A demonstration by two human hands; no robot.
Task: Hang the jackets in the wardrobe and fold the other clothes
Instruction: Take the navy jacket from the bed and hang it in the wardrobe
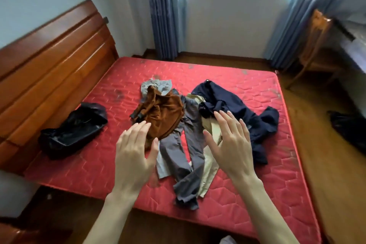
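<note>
The big red mattress [227,190] filled most of the room, with a brown wooden headboard [49,61] along its 9 o'clock side. Blue curtains [164,16] hung by the window at 12 o'clock, and a wooden chair [315,45] stood at 2 o'clock.

All the clothes lay in one messy heap in the middle of the mattress. It looked like they were dumped there so they could be sorted. Nothing was folded or hung up yet, so the job seemed to be just starting. No wardrobe could be seen.

The dark blue jacket [233,103] was the biggest piece, at the 3 o'clock side of the heap. A black shiny jacket [73,130] lay by itself at 9 o'clock, well apart from the heap. The grey trousers [190,154] ran down the middle toward 6 o'clock. The brown top [164,117] sat at the 10 o'clock side of the heap, lying partly on a light grey garment [158,85]. A cream garment [210,166] peeked out under the trousers.

The left hand [134,154] and the right hand [229,144] hovered over the heap. Their fingers were straight and a little apart, holding nothing. They seemed ready to reach in and pick a piece.
</note>
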